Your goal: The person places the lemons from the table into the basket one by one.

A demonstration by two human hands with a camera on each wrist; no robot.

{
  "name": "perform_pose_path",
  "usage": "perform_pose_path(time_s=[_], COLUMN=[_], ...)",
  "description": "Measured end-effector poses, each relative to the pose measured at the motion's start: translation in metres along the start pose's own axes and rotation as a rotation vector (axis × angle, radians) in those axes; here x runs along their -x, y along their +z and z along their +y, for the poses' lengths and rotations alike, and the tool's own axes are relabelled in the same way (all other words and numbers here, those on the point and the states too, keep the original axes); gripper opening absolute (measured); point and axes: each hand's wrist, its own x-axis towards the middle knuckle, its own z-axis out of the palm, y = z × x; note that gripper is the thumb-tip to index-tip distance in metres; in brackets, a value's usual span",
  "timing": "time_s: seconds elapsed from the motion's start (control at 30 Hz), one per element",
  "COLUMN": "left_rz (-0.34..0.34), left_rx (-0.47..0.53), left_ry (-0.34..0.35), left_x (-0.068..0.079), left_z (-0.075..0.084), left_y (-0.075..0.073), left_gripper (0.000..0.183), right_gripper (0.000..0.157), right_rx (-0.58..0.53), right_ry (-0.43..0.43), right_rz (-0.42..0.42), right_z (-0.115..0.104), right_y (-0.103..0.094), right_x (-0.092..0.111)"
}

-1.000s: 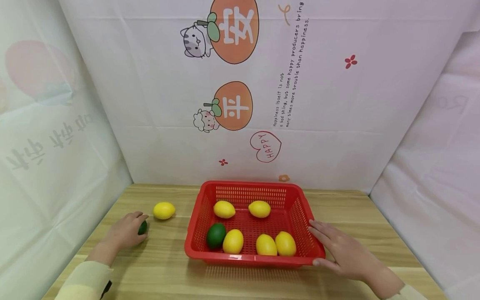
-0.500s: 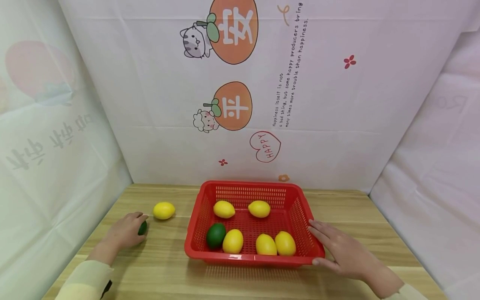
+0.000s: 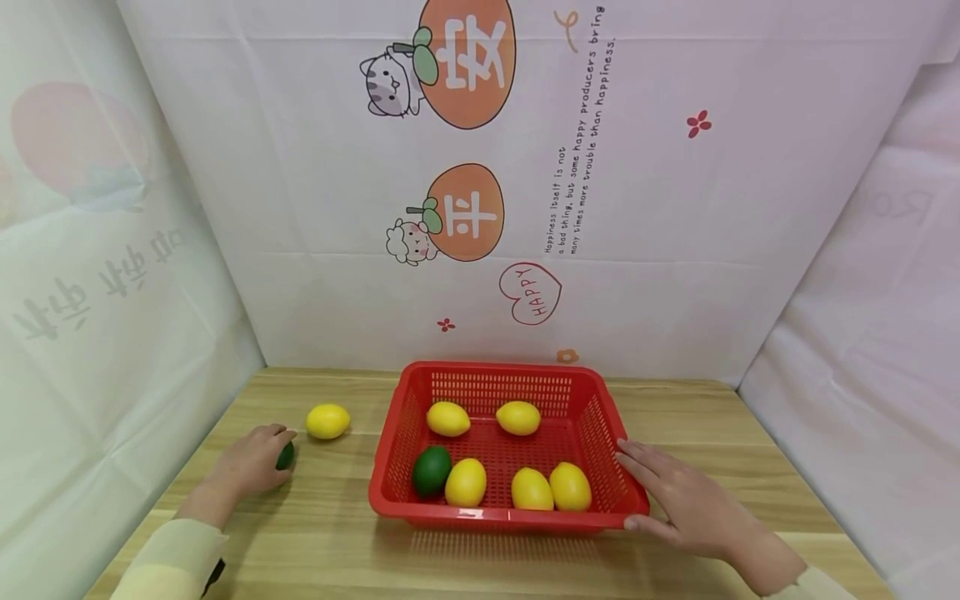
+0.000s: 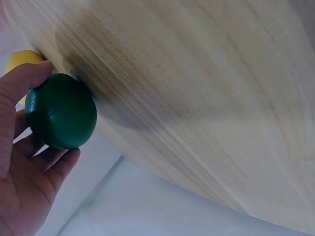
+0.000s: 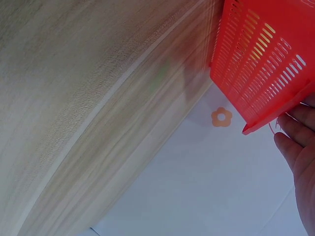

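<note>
My left hand [image 3: 255, 462] grips a smooth, dark green oval fruit [image 4: 61, 110] at the table's left side, thumb on one side and fingers curled round the other. Most of that fruit is hidden under the hand in the head view. Just beyond it lies a yellow lemon [image 3: 327, 422]. A red slotted plastic basket [image 3: 502, 367] stands mid-table with several lemons inside and another dark green oval fruit [image 3: 432, 472] in its front left corner. Against the basket's right rim rests my right hand [image 3: 682, 504], its fingers extended and the thumb near the front corner.
The wooden tabletop [image 3: 322, 533] carries the basket and the loose fruit. A white printed sheet [image 3: 637, 308] hangs behind the table, and plain-looking white sheets close in the left and right sides.
</note>
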Motion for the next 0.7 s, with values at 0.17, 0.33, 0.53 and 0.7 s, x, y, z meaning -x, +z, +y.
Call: perform_pose_path(time_s=[0.17,0.33,0.53,0.7], left_rz=[0.001,0.012,0.021,0.035], left_rx=[-0.003,0.003,0.004,0.007], left_ry=[0.005,0.012,0.016,0.02], left_x=[-0.0002,0.0004,0.0013,0.0017], left_z=[-0.0008,-0.0001,-0.0004,-0.0017], left_y=[0.0007,0.0005,0.0011,0.001], left_gripper=[0.057,0.055,0.053,0.053], right_gripper=[0.076,0.076,0.076,0.076], right_rx=[0.003,0.0,-0.01,-0.009], right_ry=[-0.007,-0.01,-0.008,-0.008], right_rz=[0.004,0.009,0.01,0.007], right_z=[0.0001,-0.0004,-0.0006,-0.0003], right_y=[0.0,-0.0006,-0.0007,-0.0001], right_x=[-0.0004,-0.0005,-0.0007,-0.001])
